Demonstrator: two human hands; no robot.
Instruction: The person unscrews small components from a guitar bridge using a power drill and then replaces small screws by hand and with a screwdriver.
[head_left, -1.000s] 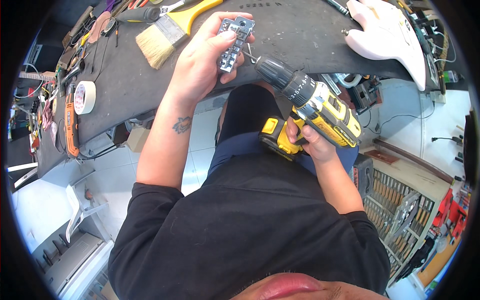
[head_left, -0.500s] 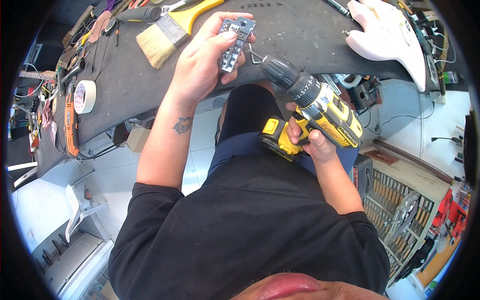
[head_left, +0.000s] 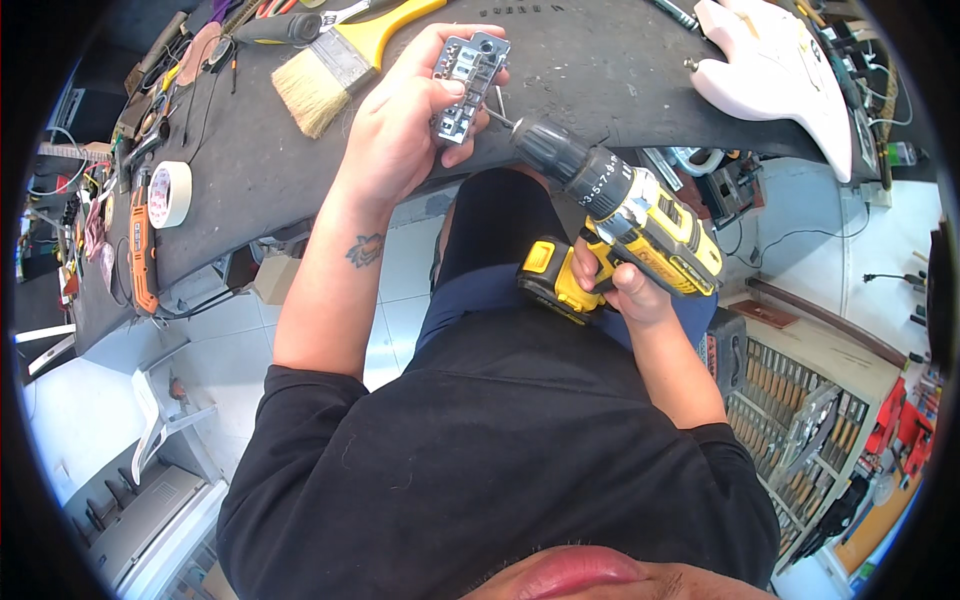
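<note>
My left hand [head_left: 395,140] grips a silver metal bracket-like piece [head_left: 470,75] with several small blocks and screws, a guitar bridge by its look, thumb across its face. Just right of it, my right hand [head_left: 625,285] is wrapped round the handle of a yellow and black cordless drill [head_left: 655,225]. A thin shaft at the drill's black chuck [head_left: 550,150] points toward the metal piece; whether they touch I cannot tell. Both are held over the dark bench's near edge [head_left: 260,210].
A wide brush [head_left: 325,80] lies behind my left hand. A tape roll [head_left: 170,193], an orange rotary tool [head_left: 142,250] and many small tools crowd the left. A white guitar body [head_left: 760,90] is at back right. A drawer cabinet [head_left: 790,440] stands low at right.
My left thumb has slid a little down the metal piece. The drill has shifted slightly, its chuck now a bit left of where it was half a second ago.
</note>
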